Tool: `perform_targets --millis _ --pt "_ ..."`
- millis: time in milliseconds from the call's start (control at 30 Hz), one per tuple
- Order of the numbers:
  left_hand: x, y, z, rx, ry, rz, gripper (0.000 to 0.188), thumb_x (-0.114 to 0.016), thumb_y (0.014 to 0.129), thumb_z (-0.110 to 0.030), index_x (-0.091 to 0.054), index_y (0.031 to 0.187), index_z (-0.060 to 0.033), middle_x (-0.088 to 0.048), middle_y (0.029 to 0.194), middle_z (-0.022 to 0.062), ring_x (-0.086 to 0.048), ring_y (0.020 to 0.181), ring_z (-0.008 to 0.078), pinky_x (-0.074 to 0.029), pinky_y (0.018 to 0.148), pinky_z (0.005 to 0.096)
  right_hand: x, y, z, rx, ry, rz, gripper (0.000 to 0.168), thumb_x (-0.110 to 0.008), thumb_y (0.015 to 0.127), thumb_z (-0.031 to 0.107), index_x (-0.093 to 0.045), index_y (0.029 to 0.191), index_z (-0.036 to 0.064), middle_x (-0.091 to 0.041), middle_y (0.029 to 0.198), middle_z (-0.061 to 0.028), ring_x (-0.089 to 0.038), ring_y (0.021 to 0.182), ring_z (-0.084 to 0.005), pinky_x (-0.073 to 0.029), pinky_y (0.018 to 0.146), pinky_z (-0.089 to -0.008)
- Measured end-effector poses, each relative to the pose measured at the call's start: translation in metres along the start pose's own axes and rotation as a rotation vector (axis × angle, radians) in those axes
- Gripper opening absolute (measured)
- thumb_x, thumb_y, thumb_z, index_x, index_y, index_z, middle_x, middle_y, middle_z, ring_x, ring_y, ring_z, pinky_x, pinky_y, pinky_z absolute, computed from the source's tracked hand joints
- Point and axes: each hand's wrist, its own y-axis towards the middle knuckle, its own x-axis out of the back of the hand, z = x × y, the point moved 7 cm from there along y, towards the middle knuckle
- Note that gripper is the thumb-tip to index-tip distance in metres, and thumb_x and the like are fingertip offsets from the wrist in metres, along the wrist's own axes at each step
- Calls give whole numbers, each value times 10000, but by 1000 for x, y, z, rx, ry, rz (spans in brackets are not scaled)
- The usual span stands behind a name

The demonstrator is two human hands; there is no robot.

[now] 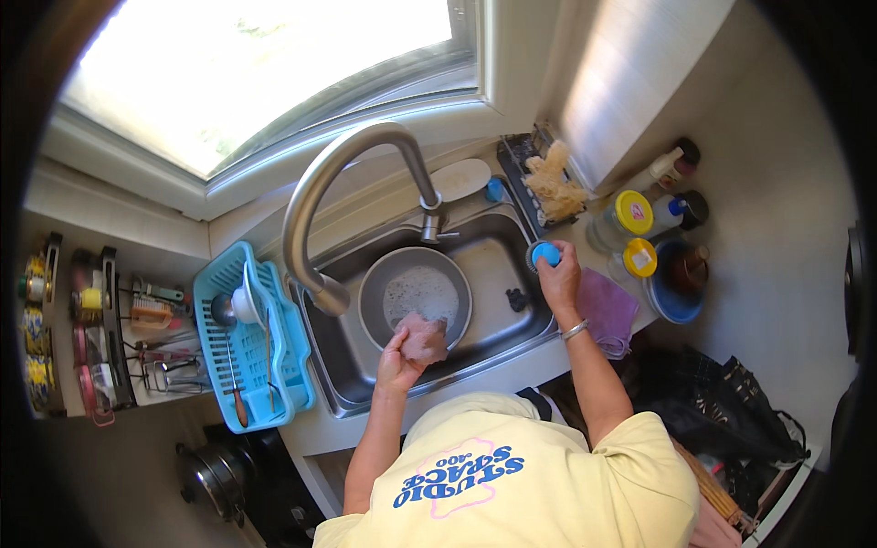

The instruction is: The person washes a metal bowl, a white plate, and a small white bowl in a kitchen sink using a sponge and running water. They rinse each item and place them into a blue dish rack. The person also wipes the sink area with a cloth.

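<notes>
My left hand (399, 361) grips a pink cloth (423, 338) over the near rim of a grey round basin (371, 296), which stands in the stainless steel sink (490, 264). Foamy water (419, 293) lies inside the basin. My right hand (562, 272) is closed on the blue knob of a round scrubbing brush (546, 254) above the sink's right edge. A small dark object (516, 299) rests on the sink floor between the basin and my right hand. The curved metal faucet (305, 226) arches over the left side, its spout near the basin.
A light blue dish rack (297, 370) with a ladle and bowl stands left of the sink. To the right lie a purple cloth (607, 312), jars with yellow lids (634, 212) and a blue basin (675, 314). Behind is a black wire rack (521, 164) holding a loofah-like scrubber (553, 182).
</notes>
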Motion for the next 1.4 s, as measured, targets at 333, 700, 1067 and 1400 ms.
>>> perform_targets --millis 333,700,1067,1400 --pt "-11 11 7 83 -3 56 440 -550 977 -253 -466 1341 -21 -604 1244 141 -617 1049 263 -539 866 383 18 28 -73 -84 141 -187 411 -753 809 110 -581 1163 -5 -620 1008 -163 -623 912 -293 -518 798 -373" --pt "8 10 5 41 -29 -8 452 -568 968 -234 -464 1359 -33 -603 1279 155 -618 1117 287 -546 882 403 -104 12 4 -185 547 317 245 -686 940 256 -631 987 21 -664 806 -50 -609 637 -118 -497 537 -259" --pt "2 -5 3 -87 89 -47 506 -664 858 -5 -490 1332 -28 -617 1189 122 -621 1002 210 -549 829 341 -252 73 7 -848 675 492 338 -672 920 387 -621 950 54 -678 779 -61 -623 573 -165 -431 459 -302" --pt "-8 -1 8 -112 102 -71 380 -584 930 -22 -499 1299 6 -625 1161 139 -581 885 143 -457 609 228 -185 96 21 -316 390 137 232 -639 883 211 -649 831 -15 -675 665 -84 -636 480 -161 -448 411 -293"
